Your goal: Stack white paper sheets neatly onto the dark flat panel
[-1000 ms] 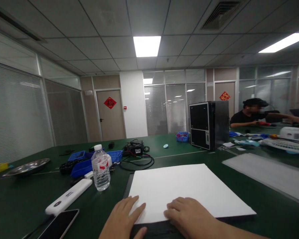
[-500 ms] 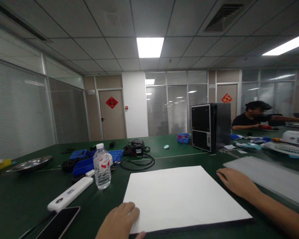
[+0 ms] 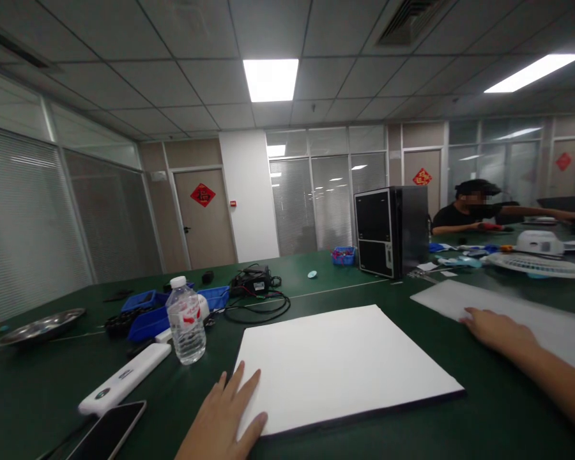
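My left hand (image 3: 230, 412) lies with spread fingers over the near left edge of a white sheet (image 3: 340, 364). This flat rectangle rests on something dark and thin, which shows along its front edge. To the right, my right hand (image 3: 501, 332) reaches over the near edge of a translucent whitish sheet (image 3: 460, 295). Its fingers are stretched out and appear to touch that sheet; the contact under them is hidden.
A water bottle (image 3: 186, 322), a white power strip or bank (image 3: 124, 378) and a phone (image 3: 108, 434) lie left. Behind are blue bins (image 3: 148, 322), a cabled black adapter (image 3: 252, 281) and a computer tower (image 3: 393, 231). A person (image 3: 467, 211) sits far right.
My right hand has moved right, from beside the white sheet onto the translucent sheet's edge. My left hand's fingers have spread. The view has turned slightly right.
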`<state>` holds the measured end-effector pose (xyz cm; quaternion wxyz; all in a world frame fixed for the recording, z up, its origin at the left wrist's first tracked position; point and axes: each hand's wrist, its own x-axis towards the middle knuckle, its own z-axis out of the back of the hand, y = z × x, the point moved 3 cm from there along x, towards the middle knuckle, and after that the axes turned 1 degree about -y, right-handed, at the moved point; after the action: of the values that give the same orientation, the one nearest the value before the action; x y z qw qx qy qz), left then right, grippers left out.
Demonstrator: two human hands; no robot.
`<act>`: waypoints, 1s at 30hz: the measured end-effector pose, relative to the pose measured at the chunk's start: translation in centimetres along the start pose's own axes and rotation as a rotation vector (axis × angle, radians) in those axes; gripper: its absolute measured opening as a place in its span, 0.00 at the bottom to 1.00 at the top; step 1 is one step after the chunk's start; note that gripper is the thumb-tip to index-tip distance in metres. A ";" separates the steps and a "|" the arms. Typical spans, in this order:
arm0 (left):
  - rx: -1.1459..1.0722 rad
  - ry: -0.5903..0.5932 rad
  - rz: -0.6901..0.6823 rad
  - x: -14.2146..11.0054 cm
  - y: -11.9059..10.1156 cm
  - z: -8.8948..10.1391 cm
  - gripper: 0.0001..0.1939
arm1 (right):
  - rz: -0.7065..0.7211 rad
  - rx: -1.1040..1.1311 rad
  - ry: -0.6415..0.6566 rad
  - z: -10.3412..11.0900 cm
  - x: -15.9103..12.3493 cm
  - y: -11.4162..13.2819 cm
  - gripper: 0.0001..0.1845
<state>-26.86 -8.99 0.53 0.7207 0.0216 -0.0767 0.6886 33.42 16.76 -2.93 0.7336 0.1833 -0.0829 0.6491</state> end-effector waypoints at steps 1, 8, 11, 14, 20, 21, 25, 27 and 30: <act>0.000 0.024 0.011 0.0 -0.1 -0.1 0.34 | 0.024 0.005 0.003 -0.1 -0.1 0.4 0.29; 0.042 0.050 0.024 0.1 0.1 -0.4 0.33 | 0.128 -0.010 -0.014 1.0 -1.2 3.3 0.26; 0.054 0.044 0.007 0.2 0.3 -0.7 0.33 | 0.153 -0.030 -0.055 2.4 -2.0 4.8 0.27; 0.033 0.035 -0.005 0.2 0.5 -1.0 0.32 | 0.214 -0.039 -0.105 3.7 -2.8 7.5 0.28; -0.033 0.037 0.005 0.5 1.4 -1.9 0.38 | 0.581 0.130 -0.085 4.2 -7.2 16.8 0.25; -0.041 0.061 0.004 0.6 1.5 -2.0 0.41 | 0.688 0.198 -0.033 4.3 -8.6 18.4 0.24; -0.060 0.144 -0.006 0.8 1.7 -2.1 0.52 | 1.021 0.360 0.236 5.6 -13.7 23.5 0.22; -0.064 0.157 -0.003 0.9 1.8 -2.2 0.54 | 1.086 0.399 0.285 6.4 -14.8 24.4 0.22; -0.077 0.165 -0.006 0.9 1.9 -2.4 0.54 | 0.992 0.387 0.218 6.3 -13.5 23.5 0.23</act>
<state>-28.55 -7.66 -1.85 0.7268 -0.0629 -0.0434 0.6826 9.10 4.06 1.80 0.2966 0.1854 0.0381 0.9360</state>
